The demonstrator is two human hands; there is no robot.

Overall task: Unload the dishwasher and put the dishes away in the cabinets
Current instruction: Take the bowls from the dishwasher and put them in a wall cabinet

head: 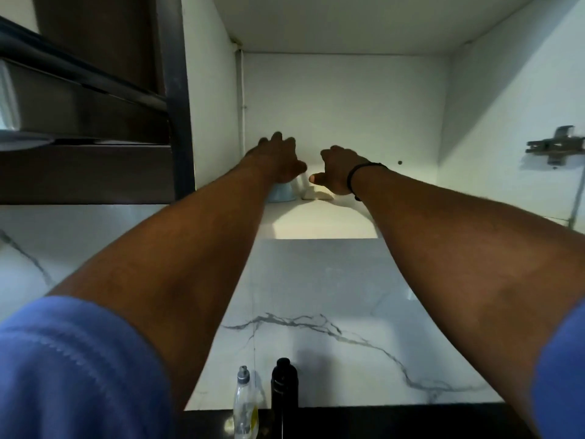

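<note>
Both my arms reach up into an open white wall cabinet [348, 90]. My left hand [275, 160] hovers palm down with fingers spread over a light blue cup [280, 194] and a pale glass [300, 185] standing on the cabinet's shelf [326, 223]. My right hand [338, 169], with a black band on the wrist, is spread just right of them, thumb pointing left. Under it lies a small white dish [316, 194], partly hidden. Neither hand visibly grips anything.
A dark range hood [79, 106] hangs at the left beside the cabinet. A metal door hinge [554, 145] sits on the cabinet's right wall. Below are a marble backsplash [316, 296], a clear spray bottle [243, 403] and a black bottle [284, 384] on a dark counter.
</note>
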